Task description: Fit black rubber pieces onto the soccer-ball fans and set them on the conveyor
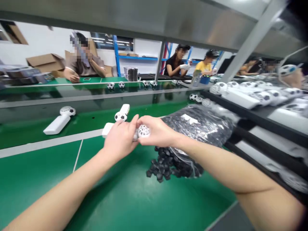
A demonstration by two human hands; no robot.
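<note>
The left hand (120,139) and right hand (156,130) come together, fingers closed around a white lattice ball (143,131), which shows in the gap between them, against the right palm's side. Just beyond the left hand, a white rectangular handle (107,130) lies on the green conveyor mat (36,186). Below the right hand, a heap of black rubber pieces (166,165) spills from a clear plastic bag (199,128). Farther beyond the grip, a white handle with a football-patterned head (59,120) lies on the mat.
</note>
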